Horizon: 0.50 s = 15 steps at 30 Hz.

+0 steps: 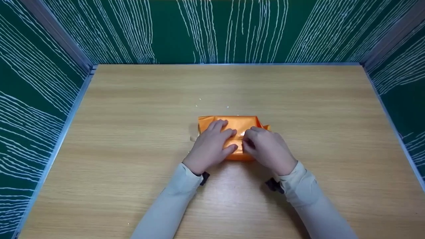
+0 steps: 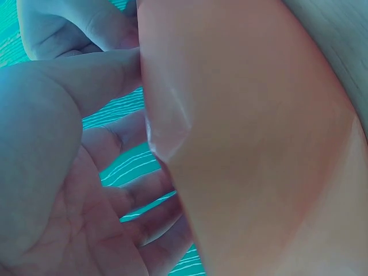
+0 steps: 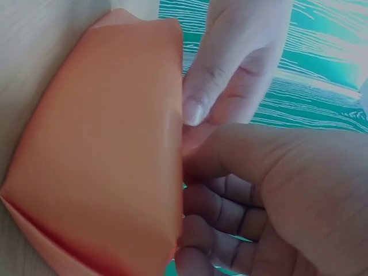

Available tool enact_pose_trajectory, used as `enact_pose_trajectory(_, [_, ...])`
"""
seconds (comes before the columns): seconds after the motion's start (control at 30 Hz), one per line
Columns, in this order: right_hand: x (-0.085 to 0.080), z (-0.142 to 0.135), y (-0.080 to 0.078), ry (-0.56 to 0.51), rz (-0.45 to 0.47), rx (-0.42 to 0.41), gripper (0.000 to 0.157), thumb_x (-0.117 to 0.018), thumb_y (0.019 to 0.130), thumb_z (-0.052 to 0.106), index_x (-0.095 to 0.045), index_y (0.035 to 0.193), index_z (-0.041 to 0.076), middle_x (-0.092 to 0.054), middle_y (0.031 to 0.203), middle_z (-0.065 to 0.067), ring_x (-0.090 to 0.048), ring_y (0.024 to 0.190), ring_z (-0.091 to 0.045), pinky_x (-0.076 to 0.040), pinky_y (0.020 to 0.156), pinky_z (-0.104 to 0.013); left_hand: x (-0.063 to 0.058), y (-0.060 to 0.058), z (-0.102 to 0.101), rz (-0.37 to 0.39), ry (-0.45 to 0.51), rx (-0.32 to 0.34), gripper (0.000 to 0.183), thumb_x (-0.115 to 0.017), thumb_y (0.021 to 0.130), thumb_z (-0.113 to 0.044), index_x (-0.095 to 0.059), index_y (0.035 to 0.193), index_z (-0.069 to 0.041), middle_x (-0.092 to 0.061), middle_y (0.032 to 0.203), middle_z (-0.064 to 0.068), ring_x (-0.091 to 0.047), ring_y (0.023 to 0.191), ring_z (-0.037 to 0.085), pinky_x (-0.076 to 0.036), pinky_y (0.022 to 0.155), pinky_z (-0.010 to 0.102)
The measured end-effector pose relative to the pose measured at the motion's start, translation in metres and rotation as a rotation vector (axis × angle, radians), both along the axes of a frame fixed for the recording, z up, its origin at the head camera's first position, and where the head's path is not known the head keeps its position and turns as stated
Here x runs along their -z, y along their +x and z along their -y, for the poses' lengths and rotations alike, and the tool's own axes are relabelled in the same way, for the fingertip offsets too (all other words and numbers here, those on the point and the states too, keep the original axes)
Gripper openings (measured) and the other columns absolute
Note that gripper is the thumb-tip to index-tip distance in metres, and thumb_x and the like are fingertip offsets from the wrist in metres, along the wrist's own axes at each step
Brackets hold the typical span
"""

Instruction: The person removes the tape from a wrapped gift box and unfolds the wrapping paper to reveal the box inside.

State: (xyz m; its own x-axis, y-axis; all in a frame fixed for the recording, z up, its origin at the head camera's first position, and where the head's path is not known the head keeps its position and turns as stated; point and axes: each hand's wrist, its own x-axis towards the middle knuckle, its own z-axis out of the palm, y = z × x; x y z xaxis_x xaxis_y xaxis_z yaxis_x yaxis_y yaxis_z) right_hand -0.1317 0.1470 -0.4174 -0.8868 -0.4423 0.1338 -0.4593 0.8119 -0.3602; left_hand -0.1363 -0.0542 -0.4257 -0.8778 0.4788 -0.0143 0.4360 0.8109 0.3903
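Touching the orange packet (image 1: pixel 239 126): left hand (image 1: pixel 211 145) spread, right hand (image 1: pixel 268 148) curled.

Long pale sleeves (image 1: pixel 166 205), creased cuffs (image 1: pixel 297 174), small black wrist pieces (image 1: pixel 274 185)

Glossy orange box-shaped paper package (image 1: pixel 239 123), pale tan wood-grained tabletop (image 1: pixel 142 106)
Dark green wall panels (image 1: pixel 169 33) streaked with wavy white lines; plain pale-grey fabric sleeves (image 1: pixel 167 204).

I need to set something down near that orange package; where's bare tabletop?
Wide room: tabletop between the right hand and right wall, and between the left hand and left wall. Behind the orange package, toward the back wall: mostly free, save white specks. Crowded: the package itself, under both hands.
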Motion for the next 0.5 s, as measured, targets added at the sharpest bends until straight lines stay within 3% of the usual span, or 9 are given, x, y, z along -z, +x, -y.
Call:
enact_pose_trajectory(0.33, [-0.0041,-0.0006,0.0035,-0.008,0.1,0.017,0.015,-0.08,0.089,0.02,-0.069,0.09,0.01,-0.059,0.079,-0.001,-0.054,0.066,-0.016,-0.048,0.06,-0.031,0.0002,-0.0004,-0.0001,0.025,-0.013,-0.009,0.051,-0.063,0.101,-0.046,-0.062,0.144,-0.019,-0.045,0.158,0.011,-0.033,0.15,0.032,-0.036,0.119,0.047])
enact_pose_trajectory(0.5, [-0.0028,0.0011,0.0045,-0.02,0.079,0.035,0.015,-0.082,0.089,0.02,-0.074,0.09,0.008,-0.06,0.078,-0.002,-0.054,0.066,-0.017,-0.048,0.06,-0.033,0.0009,-0.0008,-0.0004,0.013,-0.007,-0.009,0.049,-0.063,0.101,-0.045,-0.063,0.143,-0.02,-0.045,0.158,0.011,-0.034,0.15,0.031,-0.037,0.119,0.046])
